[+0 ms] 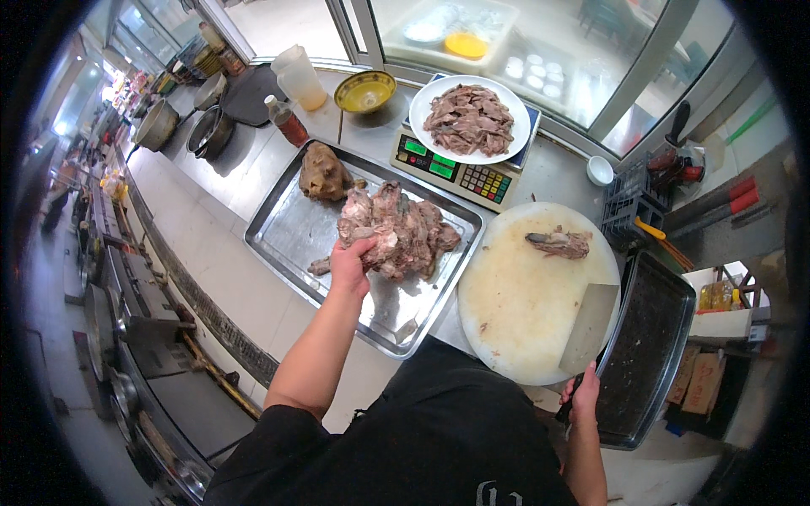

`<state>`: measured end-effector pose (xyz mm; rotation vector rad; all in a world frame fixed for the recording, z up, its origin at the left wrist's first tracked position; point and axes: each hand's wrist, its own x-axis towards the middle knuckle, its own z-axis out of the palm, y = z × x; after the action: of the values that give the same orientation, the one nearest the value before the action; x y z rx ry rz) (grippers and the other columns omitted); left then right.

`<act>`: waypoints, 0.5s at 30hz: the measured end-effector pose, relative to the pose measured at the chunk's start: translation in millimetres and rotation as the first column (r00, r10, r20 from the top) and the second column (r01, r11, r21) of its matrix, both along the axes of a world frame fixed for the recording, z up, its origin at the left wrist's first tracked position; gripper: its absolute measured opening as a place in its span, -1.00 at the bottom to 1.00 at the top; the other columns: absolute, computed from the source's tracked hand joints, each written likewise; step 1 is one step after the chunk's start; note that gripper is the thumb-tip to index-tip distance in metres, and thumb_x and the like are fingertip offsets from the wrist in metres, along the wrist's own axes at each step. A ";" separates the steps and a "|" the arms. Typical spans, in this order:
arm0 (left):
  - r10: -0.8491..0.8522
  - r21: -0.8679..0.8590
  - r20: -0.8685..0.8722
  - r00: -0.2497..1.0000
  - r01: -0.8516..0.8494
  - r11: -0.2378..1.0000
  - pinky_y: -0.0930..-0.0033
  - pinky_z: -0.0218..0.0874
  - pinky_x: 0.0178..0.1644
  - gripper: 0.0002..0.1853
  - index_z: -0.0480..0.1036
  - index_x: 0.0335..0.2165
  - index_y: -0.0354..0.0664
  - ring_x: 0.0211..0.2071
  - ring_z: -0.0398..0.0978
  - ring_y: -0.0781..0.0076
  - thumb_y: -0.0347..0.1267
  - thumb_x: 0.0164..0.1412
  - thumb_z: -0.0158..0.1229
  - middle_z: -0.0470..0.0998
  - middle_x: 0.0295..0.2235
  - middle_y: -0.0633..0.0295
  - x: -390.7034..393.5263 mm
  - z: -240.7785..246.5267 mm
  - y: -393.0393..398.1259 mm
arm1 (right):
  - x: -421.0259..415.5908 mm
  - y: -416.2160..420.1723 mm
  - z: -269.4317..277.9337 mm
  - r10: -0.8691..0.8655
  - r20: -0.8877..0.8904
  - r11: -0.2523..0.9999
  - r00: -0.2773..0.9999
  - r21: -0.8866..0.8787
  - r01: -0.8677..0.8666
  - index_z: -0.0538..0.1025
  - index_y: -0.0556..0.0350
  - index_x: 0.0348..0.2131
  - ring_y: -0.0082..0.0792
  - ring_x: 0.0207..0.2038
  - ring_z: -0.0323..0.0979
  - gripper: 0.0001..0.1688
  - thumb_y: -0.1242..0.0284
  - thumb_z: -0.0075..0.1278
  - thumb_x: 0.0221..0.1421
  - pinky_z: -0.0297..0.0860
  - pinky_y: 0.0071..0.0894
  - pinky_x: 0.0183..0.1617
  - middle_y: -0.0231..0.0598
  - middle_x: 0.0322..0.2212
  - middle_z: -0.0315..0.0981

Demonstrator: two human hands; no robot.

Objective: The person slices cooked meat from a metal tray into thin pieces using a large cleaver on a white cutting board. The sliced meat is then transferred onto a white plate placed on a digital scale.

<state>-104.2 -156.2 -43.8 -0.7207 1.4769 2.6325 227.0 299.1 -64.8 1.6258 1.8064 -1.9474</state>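
Observation:
My left hand (352,265) grips a large bony piece of cooked meat (395,231) over a steel tray (281,256). A browner lump of meat (324,174) lies in the tray's far left corner. My right hand (583,391) is closed around the black handle of a cleaver (590,326), whose blade lies over the right edge of a round white cutting board (512,303). On the board's far part rests a small piece of meat with bone (560,243). Behind the tray, a digital scale (452,171) carries a white plate (417,123) heaped with sliced meat (471,120).
A dark tray (645,354) stands right of the board, near a knife rack (633,202). A small white bowl (600,171) sits behind the board. Along the counter's back are a yellow bowl (365,92), a sauce bottle (288,121), a plastic jug (300,79) and pots (212,133).

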 end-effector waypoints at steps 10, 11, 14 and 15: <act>-0.160 -0.039 -0.100 0.982 0.157 0.987 0.10 0.40 0.14 -0.44 0.38 0.09 -0.30 -0.03 0.57 0.14 -0.61 0.05 0.14 0.58 -0.04 0.07 13.9 78.8 -18.6 | 6.1 6.2 -10.6 -0.014 -0.003 1.000 1.000 -0.022 0.014 0.26 0.00 -0.58 -0.32 -0.80 0.16 -0.20 -0.29 -0.29 0.33 0.16 -0.23 -0.69 -0.35 -0.80 0.10; -0.183 -0.041 -0.113 0.977 0.180 0.983 0.08 0.38 0.16 -0.43 0.37 0.10 -0.30 -0.01 0.56 0.13 -0.59 0.05 0.13 0.57 -0.02 0.06 14.9 84.3 -16.3 | 9.3 6.4 -13.4 -0.012 -0.013 1.000 1.000 -0.027 0.012 0.26 0.00 -0.56 -0.32 -0.80 0.16 -0.22 -0.28 -0.29 0.34 0.16 -0.23 -0.70 -0.35 -0.79 0.11; -0.276 -0.034 -0.147 0.950 0.274 0.961 0.09 0.36 0.19 -0.40 0.35 0.12 -0.33 0.02 0.55 0.13 -0.57 0.04 0.15 0.55 0.01 0.06 18.4 111.2 9.7 | 2.9 -1.7 1.5 -0.021 -0.056 0.999 0.998 -0.041 0.018 0.27 0.00 -0.51 -0.32 -0.80 0.16 -0.27 -0.24 -0.30 0.37 0.16 -0.24 -0.70 -0.34 -0.79 0.12; -0.316 -0.006 -0.161 0.935 0.319 0.948 0.11 0.36 0.19 -0.38 0.34 0.13 -0.32 0.03 0.54 0.14 -0.59 0.02 0.16 0.55 0.02 0.06 19.0 121.5 22.9 | 5.8 -0.5 -3.8 -0.027 -0.075 0.999 0.997 -0.047 0.024 0.26 -0.01 -0.49 -0.32 -0.80 0.16 -0.28 -0.23 -0.30 0.38 0.16 -0.24 -0.70 -0.33 -0.79 0.13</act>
<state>-85.1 -133.3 77.7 -0.2431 1.4565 2.4973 232.8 298.6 -68.5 1.5903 1.7606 -2.0726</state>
